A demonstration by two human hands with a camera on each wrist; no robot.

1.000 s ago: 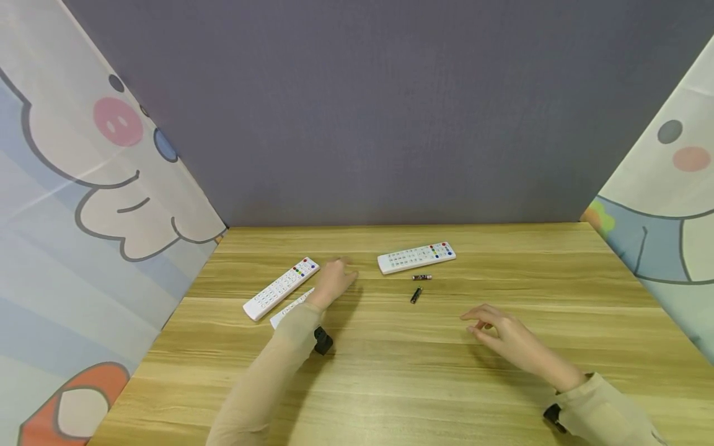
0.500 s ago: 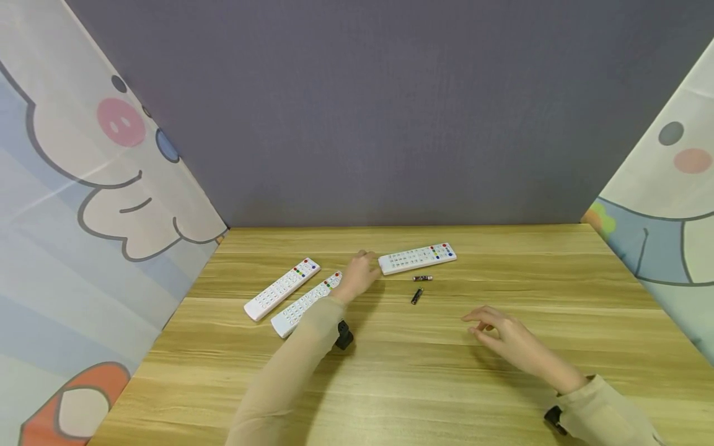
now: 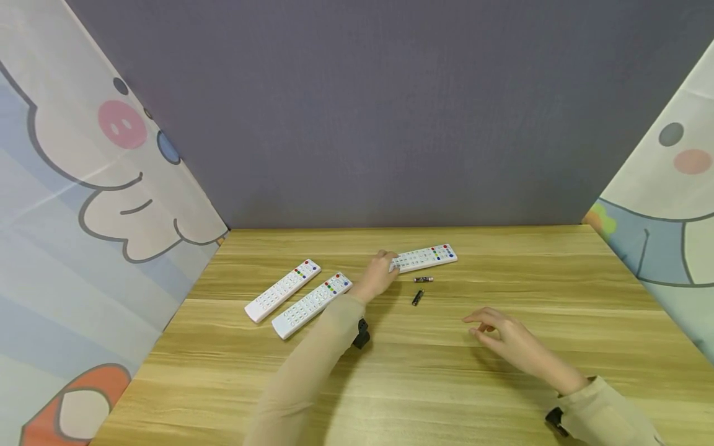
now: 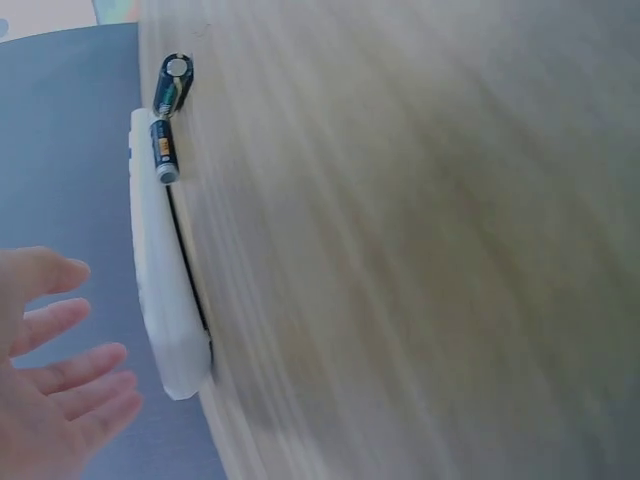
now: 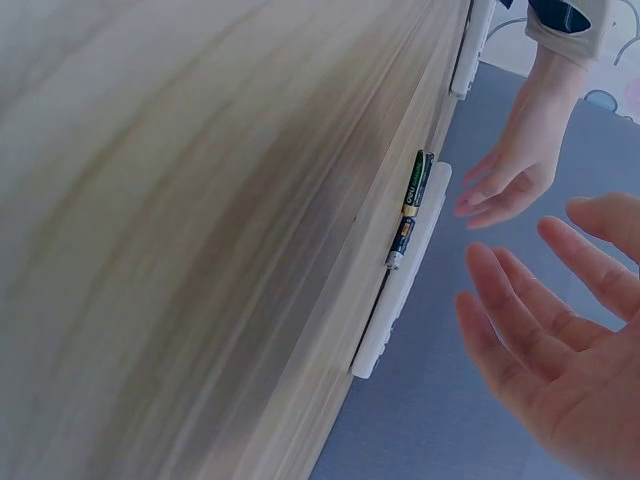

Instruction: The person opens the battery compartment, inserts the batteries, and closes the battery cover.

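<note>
Though partly hidden behind the left grip (image 3: 377, 275), white remote (image 3: 425, 257)

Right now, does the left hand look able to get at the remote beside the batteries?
Probably yes. The left hand is open at the left end of that remote, and nothing shows between them. The two batteries lie on its near side, away from the hand.

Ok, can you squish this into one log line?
left hand: hovers at left end of rightmost remote | right hand: holds nothing | two batteries: near that remote | other two remotes: to its left
</note>
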